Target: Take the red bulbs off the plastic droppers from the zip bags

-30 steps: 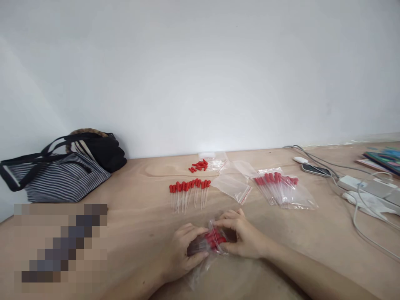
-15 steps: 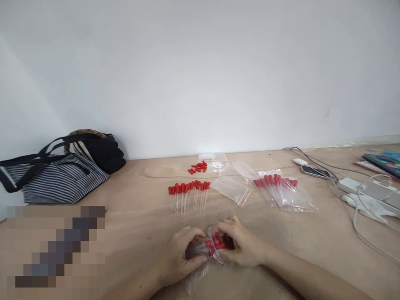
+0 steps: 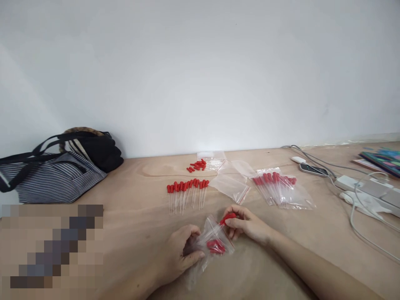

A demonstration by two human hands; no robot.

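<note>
My left hand (image 3: 184, 250) is closed around a clear zip bag (image 3: 204, 262) at the front of the table. Through its film show several red dropper bulbs (image 3: 216, 246). Between the fingertips of my right hand (image 3: 242, 223) is the red bulb of a dropper (image 3: 227, 218); its clear stem reaches left to the bag's mouth. Whether the pinch holds one dropper or more, I cannot tell. Beyond the hands lies a row of assembled droppers (image 3: 187, 187), bulbs pointing away from me.
Filled zip bags (image 3: 296, 200) lie to the right, empty bags (image 3: 231, 187) left of them. Loose red bulbs (image 3: 197, 165) and clear stems (image 3: 215, 163) are at the back. Cables (image 3: 353, 216) and a power strip (image 3: 368, 189) are far right, a striped bag (image 3: 62, 177) far left.
My right hand has drawn up and away from the bag, now showing a red dropper bulb in its fingertips. The bag's opening has spread, while my left hand keeps its hold.
</note>
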